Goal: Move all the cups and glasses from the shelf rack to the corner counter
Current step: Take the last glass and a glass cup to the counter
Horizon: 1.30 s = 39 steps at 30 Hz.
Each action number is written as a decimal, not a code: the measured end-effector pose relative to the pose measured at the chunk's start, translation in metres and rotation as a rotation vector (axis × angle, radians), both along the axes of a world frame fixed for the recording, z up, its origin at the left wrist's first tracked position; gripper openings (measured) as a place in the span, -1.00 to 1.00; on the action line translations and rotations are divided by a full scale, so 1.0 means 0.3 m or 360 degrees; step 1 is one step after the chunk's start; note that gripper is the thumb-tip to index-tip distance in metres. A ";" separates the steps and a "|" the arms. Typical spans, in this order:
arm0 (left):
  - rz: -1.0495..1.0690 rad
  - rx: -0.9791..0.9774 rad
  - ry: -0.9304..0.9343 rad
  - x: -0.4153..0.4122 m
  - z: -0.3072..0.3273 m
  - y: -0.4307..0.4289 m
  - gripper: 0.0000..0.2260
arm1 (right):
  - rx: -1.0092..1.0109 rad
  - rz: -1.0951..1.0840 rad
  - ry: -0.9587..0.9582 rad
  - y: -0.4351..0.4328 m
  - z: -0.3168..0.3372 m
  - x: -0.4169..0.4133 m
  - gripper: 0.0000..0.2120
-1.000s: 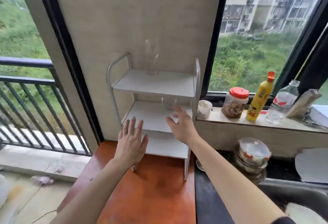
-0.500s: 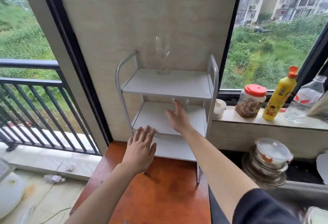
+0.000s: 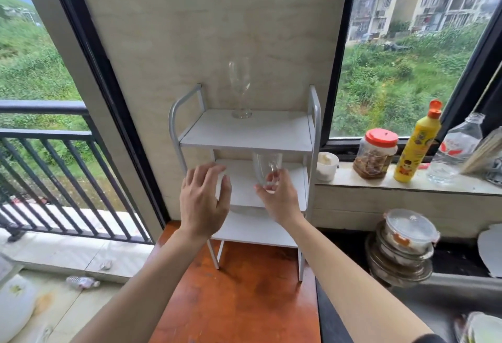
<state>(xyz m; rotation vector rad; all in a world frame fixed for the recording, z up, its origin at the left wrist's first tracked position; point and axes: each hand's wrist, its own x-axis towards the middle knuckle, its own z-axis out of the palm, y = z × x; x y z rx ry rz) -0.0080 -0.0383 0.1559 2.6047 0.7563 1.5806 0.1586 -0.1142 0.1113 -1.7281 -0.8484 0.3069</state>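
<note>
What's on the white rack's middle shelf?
A clear glass, gripped by the right hand. The left hand covers the left front of the middle shelf, and the top shelf hides its back.

beige stone wall panel (image 3: 212,30) standing between two black-framed windows (image 3: 407,71) | daylight pouring in | black metal balcony railing (image 3: 54,136) running outside left

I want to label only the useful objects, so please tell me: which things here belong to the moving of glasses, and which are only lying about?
Belong to the job: shelf rack; stemmed glass on its top shelf; clear glass at the middle shelf, gripped by the right hand; left hand, open.
Only lying about: red-lidded jar; yellow bottle; plastic bottle; stacked bowls.
</note>
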 end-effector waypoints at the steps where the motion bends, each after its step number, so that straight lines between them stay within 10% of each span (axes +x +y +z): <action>1: -0.0011 0.0026 -0.0109 0.027 0.053 0.006 -0.74 | -0.0006 0.0008 -0.0017 -0.003 -0.004 0.003 -0.68; 18: -0.0313 -0.1507 -0.0355 0.510 0.453 0.308 0.06 | -0.0085 0.0084 -0.0017 -0.050 0.008 0.005 -0.66; 29: -0.0322 -0.1377 -0.0532 0.482 0.472 0.273 -0.30 | -0.0202 0.0066 0.0035 -0.113 0.058 -0.053 -0.77; 39: -0.0771 -0.1149 -0.0958 0.068 0.325 -0.060 -0.52 | 0.0016 -0.0177 0.0114 -0.238 0.035 -0.164 -0.45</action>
